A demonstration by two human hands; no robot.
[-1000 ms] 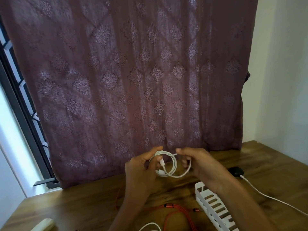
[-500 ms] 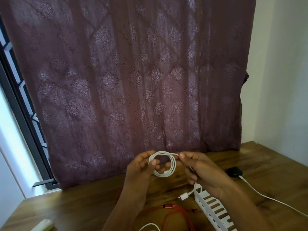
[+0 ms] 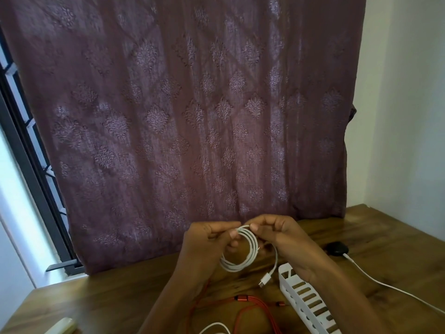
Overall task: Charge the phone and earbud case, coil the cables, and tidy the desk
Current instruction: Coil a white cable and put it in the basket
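As the left hand [image 3: 207, 239] and right hand [image 3: 281, 235] each pinch the top of the white cable [image 3: 234, 269], its loops hang between them above the desk [image 3: 120, 297]. Coiling is nearly done; the plug end [image 3: 264, 280] dangling below the right hand probably needs wrapping in next, while the left holds the loops together.

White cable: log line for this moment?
left hand holds white cable coil | right hand pinches it | plug dangles | orange cable uncoiled
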